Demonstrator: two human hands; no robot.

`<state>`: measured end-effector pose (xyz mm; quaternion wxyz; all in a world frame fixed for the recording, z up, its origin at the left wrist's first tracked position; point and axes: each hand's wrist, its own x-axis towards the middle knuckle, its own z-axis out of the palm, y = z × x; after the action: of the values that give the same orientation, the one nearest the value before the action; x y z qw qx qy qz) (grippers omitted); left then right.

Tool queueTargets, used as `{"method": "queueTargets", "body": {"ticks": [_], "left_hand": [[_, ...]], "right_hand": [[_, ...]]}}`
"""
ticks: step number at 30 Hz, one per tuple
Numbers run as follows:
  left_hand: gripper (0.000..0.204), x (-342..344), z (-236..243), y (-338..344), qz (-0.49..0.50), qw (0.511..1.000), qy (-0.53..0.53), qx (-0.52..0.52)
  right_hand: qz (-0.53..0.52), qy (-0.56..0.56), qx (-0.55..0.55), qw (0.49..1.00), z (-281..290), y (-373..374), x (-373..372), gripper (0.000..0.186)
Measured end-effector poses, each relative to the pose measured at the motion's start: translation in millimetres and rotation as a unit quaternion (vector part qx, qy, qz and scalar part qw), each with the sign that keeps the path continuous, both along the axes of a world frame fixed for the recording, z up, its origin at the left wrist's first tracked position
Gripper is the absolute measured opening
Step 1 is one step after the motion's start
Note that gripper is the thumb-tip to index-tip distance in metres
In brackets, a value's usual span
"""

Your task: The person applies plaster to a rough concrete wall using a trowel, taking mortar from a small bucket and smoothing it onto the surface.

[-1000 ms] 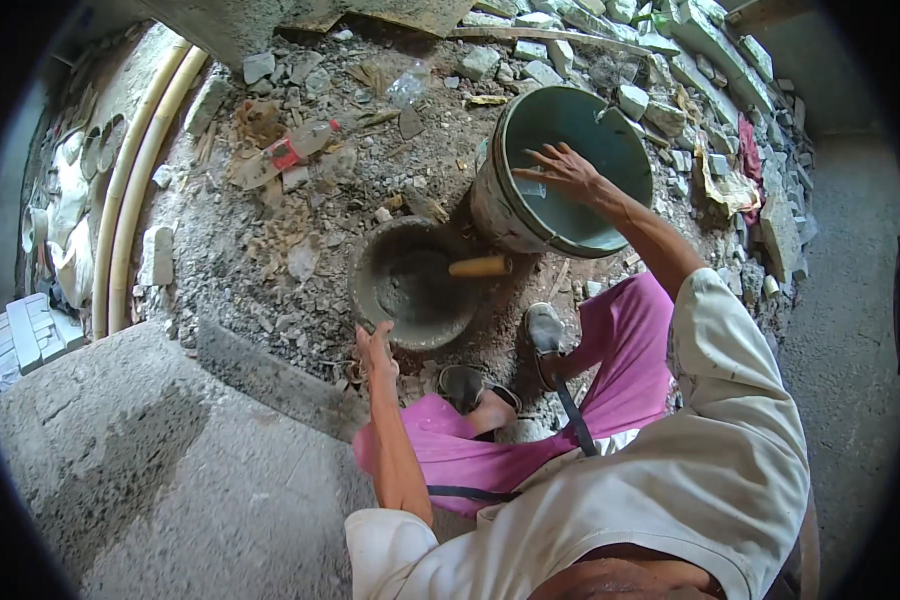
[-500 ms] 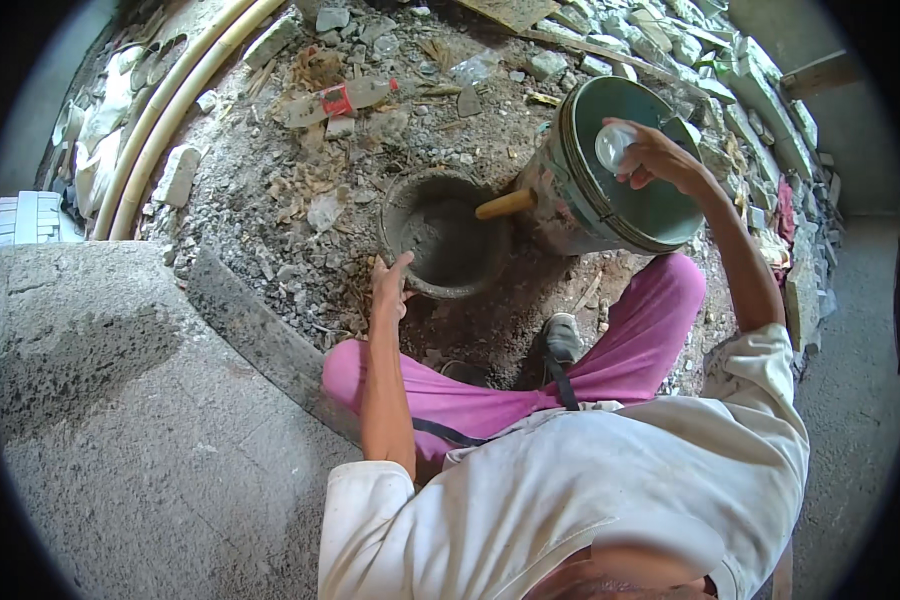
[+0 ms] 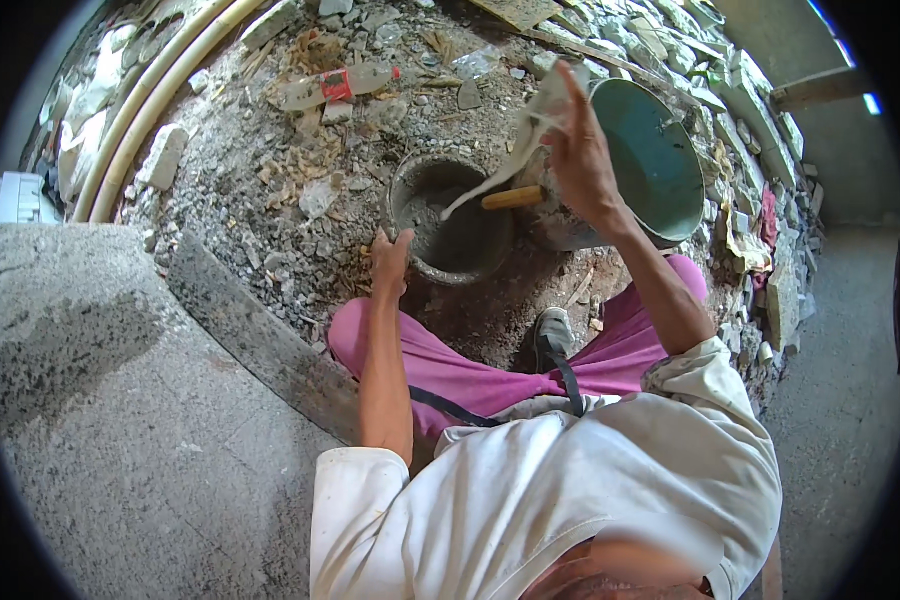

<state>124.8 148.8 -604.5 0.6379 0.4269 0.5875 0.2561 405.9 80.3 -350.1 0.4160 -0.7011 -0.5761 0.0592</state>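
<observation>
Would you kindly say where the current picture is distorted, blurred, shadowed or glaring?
Head view: two poles bow, upper left; head view: a smooth blur by the white shirt; head view: the bowl is shadowed inside; head view: small bright glare, upper right.

I get soft, uneven daylight, blue-white glare [image 3: 873, 103] at upper right, deep shadow in the bowl [image 3: 455, 278]; my view's middle fairly sharp, poles [image 3: 150, 120] bowed by fisheye, black corners, one smeary patch [image 3: 660, 550] low down
</observation>
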Motion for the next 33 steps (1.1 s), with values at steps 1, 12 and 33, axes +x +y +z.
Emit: {"method": "queueTargets", "body": {"ticks": [1, 12, 33], "left_hand": [[0.052, 1, 11, -4, -0.01, 1.0, 0.017, 0.0], [0.088, -9, 8, -9, -0.091, 0.993, 0.063, 0.031], [0.092, -10, 49, -23, -0.152, 0.988, -0.026, 0.027]], "right_hand": [[-0.02, 0.113, -0.033, 0.993, 1, -3, 6, 0.078], [-0.235, -0.118, -0.232, 0.936, 15, -93, 90, 0.08], [0.085, -0.195, -0.418, 0.883, -128, -92, -38, 0.046]]}}
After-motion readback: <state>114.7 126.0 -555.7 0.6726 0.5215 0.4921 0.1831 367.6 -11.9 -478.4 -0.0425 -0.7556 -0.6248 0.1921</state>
